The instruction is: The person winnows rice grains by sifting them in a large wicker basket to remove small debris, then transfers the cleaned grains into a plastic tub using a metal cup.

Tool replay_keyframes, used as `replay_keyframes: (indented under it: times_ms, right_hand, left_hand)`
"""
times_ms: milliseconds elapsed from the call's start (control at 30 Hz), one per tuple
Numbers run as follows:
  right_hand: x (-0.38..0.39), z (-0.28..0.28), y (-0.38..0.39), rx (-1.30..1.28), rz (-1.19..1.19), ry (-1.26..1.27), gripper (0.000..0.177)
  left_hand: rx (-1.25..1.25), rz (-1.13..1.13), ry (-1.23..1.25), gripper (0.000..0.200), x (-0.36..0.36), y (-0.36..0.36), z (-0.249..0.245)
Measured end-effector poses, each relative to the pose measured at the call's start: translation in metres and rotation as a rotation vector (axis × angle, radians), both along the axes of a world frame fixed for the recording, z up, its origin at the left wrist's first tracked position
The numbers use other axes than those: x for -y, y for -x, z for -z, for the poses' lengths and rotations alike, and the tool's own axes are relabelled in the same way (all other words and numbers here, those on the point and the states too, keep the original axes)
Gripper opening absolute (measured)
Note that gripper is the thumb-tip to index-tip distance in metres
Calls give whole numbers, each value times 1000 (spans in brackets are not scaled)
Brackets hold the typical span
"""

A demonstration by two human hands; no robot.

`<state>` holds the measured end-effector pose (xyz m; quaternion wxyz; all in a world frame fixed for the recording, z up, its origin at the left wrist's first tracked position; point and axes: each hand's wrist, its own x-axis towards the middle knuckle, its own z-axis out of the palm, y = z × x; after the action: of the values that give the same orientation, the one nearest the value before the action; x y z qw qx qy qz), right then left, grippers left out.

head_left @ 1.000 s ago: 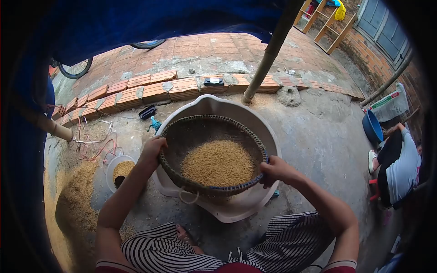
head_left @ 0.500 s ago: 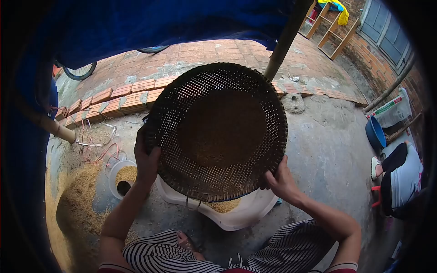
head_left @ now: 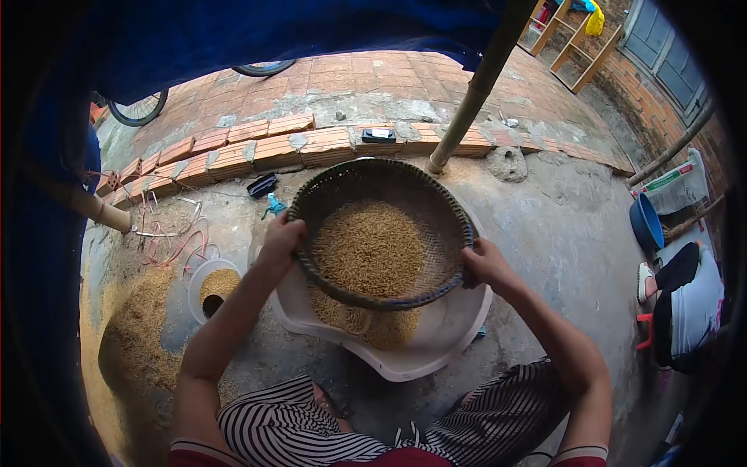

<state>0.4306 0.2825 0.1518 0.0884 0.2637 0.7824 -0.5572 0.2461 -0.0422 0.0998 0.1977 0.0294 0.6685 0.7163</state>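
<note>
A round woven sieve basket [head_left: 443, 261] hangs between my hands over a large pale basin [head_left: 420, 359]. Its far side is a little raised, and a heap of golden unhusked grain [head_left: 366, 245] rests inside it, toward the left. My left hand [head_left: 282, 240] grips the rim on the left side. On the right side, the fingers of my right hand [head_left: 484, 265] are wrapped round the rim. More loose grain [head_left: 389, 333] lies in the basin beneath the sieve.
To the left stands a white bucket [head_left: 196, 292] holding grain and a dark scoop-like object, beside a grain pile [head_left: 136, 335] on the floor. A bamboo pole [head_left: 475, 101] rises beyond the basin near a low brick edging [head_left: 233, 159]. A person [head_left: 692, 307] is at far right.
The sieve basket has come down from a steeply raised tilt to a flatter, lower hold. Its grain is now visible, and more of the basin shows.
</note>
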Motion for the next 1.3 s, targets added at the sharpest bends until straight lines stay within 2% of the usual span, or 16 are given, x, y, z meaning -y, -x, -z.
replay_keyframes:
  times_ms: [33, 100, 133, 200, 333, 433, 533, 600, 733, 833, 867, 967, 1000, 1067, 1133, 1300]
  right_hand:
    - [-11, 16, -3, -6, -8, -7, 28]
    - [-27, 40, -24, 21, -253, -381, 33]
    - [1, 13, -31, 195, -163, -145, 32]
    - [22, 17, -24, 75, -174, -84, 32]
    - [14, -1, -2, -8, -72, -35, 38]
    - [0, 22, -16, 246, -66, -221, 39]
    - [5, 14, -9, 209, -181, -86, 39]
    - [17, 0, -10, 147, -130, -184, 37]
    - [39, -54, -14, -208, -5, -334, 34]
    - [49, -70, -20, -707, 4, -459, 39]
    - [49, -71, -17, -709, 1, -458, 39]
    - [37, -43, -4, -336, -6, -508, 40]
    - [23, -5, -1, -379, -50, -587, 39]
    - [11, 34, -7, 79, -97, -331, 35]
    - [8, 30, -16, 172, -170, -192, 34]
    - [24, -11, -24, 231, -241, -31, 31]
  left_hand:
    - [-6, -8, -7, 37, -12, -17, 1]
    - [-633, -190, 210, 39, -35, -60, 7]
    - [-624, -184, 198, 39, -28, -58, -11]
    - [-16, -74, -222, 41, 1, -36, -60]
    - [-116, -107, -149, 41, -2, -9, -1]
    - [-139, -219, -158, 43, -25, -41, -3]
    - [33, -78, -133, 47, -1, -28, 7]
    - [-52, -124, -133, 51, 5, -25, -1]
    - [-365, -238, -151, 55, 4, -37, -88]
    - [-687, -297, -318, 61, 15, -43, -118]
    - [-643, -304, -317, 61, 15, -45, -127]
    - [-537, -227, -163, 53, 1, -18, -88]
    - [-244, -100, -244, 45, -3, -18, -72]
    - [51, -62, -268, 38, 1, -9, -10]
    - [150, -38, -96, 35, 10, -25, 6]
    - [182, -33, -181, 40, 24, -24, -2]
